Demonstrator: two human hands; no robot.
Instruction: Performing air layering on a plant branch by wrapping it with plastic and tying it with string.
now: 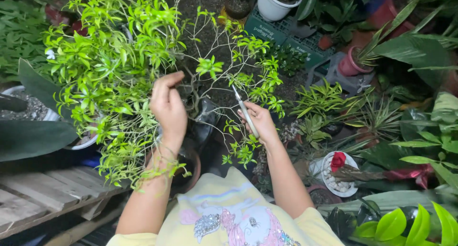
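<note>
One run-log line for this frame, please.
left hand: gripping shrub branch | right hand: holding scissors, blades up | shrub in black pot

Shrub foliage (109, 79): bright lime green; its twigs pale grey-brown. Scissors (245, 113): silvery metal. Shirt (229, 217): pale yellow, pastel print with sparkly patches. Small bowl (350, 186): white, holding a red flower (338, 160). Crate (281, 33): dark green. Pot (350, 64): pink. Pallet (43, 198): weathered grey-brown.
</note>
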